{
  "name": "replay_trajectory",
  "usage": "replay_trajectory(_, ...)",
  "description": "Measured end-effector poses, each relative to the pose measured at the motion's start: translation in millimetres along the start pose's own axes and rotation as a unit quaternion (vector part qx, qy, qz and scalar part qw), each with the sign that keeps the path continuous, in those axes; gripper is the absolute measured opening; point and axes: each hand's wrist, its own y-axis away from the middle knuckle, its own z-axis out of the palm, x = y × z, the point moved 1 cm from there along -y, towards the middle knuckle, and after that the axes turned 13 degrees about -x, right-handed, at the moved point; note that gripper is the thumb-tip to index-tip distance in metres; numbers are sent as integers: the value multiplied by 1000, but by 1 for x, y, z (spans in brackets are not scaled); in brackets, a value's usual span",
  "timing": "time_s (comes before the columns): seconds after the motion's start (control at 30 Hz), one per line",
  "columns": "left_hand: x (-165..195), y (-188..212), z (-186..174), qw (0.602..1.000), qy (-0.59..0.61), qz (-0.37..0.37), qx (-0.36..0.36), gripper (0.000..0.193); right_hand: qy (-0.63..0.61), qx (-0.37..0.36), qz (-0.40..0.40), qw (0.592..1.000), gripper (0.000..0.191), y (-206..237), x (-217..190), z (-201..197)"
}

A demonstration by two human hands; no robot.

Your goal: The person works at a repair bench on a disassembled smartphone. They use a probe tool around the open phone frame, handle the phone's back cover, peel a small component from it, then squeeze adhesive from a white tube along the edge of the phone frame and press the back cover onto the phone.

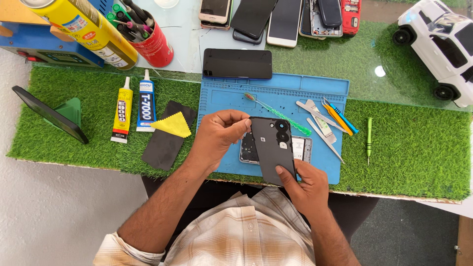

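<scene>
A dark grey phone back cover (272, 149) with camera cut-outs is held tilted above the blue work mat (221, 98). My left hand (219, 133) pinches its upper left edge. My right hand (305, 184) grips its lower end, thumb on the outer face. Under the cover lies the opened phone body (301, 149), its insides partly hidden by the cover.
On the mat lie a green toothbrush (281, 114), metal tweezers (322, 129), orange and blue pry tools (339, 117) and a black phone (237, 63). Two glue tubes (134, 107), a yellow cloth (172, 125) on a dark panel, a green screwdriver (369, 138), several phones and a white toy car (441, 47) surround it.
</scene>
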Motion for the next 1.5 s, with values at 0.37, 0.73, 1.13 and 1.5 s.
replay_trajectory(0.37, 5, 7, 1, 997, -82, -12, 3, 19, -399, -41, 113, 909, 28, 3, 16, -2)
replay_trajectory(0.73, -1, 4, 3, 998, 38, -53, -26, 23, -374, -46, 106, 920, 24, 2, 22, 1)
replay_trajectory(1.13, -19, 3, -1, 1000, 0, 24, 19, 35, -387, -79, 124, 910, 26, 1, 25, 7)
replay_trajectory(1.5, 43, 1, 9, 960, -272, -32, -64, 32, -335, -154, 127, 921, 21, 5, 25, 7)
